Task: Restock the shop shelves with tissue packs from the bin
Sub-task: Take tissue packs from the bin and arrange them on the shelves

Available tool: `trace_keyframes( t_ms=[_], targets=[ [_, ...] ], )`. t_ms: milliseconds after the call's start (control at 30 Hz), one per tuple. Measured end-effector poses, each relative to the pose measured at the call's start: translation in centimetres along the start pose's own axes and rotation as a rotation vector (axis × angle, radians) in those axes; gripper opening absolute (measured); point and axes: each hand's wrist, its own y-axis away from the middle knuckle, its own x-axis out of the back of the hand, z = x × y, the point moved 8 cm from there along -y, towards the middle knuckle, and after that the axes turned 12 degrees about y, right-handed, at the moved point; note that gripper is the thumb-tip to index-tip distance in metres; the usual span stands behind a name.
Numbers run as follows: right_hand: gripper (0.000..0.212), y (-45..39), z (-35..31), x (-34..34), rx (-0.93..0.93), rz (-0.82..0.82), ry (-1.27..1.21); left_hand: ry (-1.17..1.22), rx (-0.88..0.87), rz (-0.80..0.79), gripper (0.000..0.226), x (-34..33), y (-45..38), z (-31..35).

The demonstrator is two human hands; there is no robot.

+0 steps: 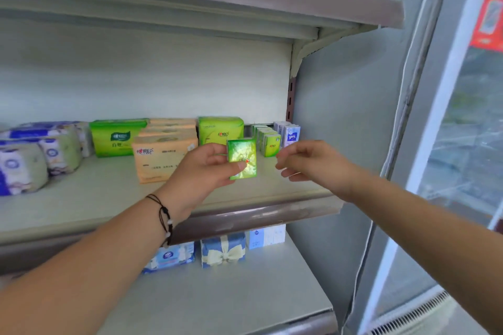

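My left hand [209,164] grips a small shiny green tissue pack [242,158] between thumb and fingers, held upright over the front of the middle shelf [109,198]. My right hand [304,162] hovers just to the right of the pack, fingers loosely curled and holding nothing. Behind them, at the shelf's right end, stand rows of small green tissue packs [268,141] and small white-blue packs [288,134]. The bin is not in view.
Larger packs line the shelf: green [117,137], orange [163,155], another green [220,130], and blue-white rolls [35,155] at left. The lower shelf [217,294] holds blue packs [223,250]. A glass-door cooler [449,144] stands at right.
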Motion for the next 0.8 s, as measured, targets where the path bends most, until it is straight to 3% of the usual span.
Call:
trace_keyframes(
  t_ms=[200, 300, 367, 467, 667, 800],
  targets=[
    [0.017, 5.7, -4.4, -3.2, 0.066, -0.085, -0.173, -0.01, -0.04, -0.054, 0.036, 0.3, 4.1, 1.9],
    [0.024, 6.6, -5.9, -3.4, 0.099, -0.026, -0.144, 0.005, -0.056, -0.061, 0.035, 0.8, 5.2, 2.8],
    [0.029, 6.7, -6.3, -3.1, 0.074, 0.012, -0.127, 0.014, -0.06, -0.074, 0.04, 0.7, 5.8, 3.2],
    [0.036, 7.1, -6.5, -4.4, 0.043, -0.096, -0.158, 0.037, -0.061, -0.078, 0.052, 0.5, 6.3, 3.4],
    [0.015, 7.3, -6.4, -4.1, 0.049, -0.071, -0.267, 0.068, 0.019, -0.168, 0.039, -0.5, 6.9, 2.5],
    [0.023, 6.8, -7.2, -2.5, 0.105, -0.065, -0.141, 0.017, -0.033, -0.167, 0.052, -0.1, 6.7, 3.7]
  ],
)
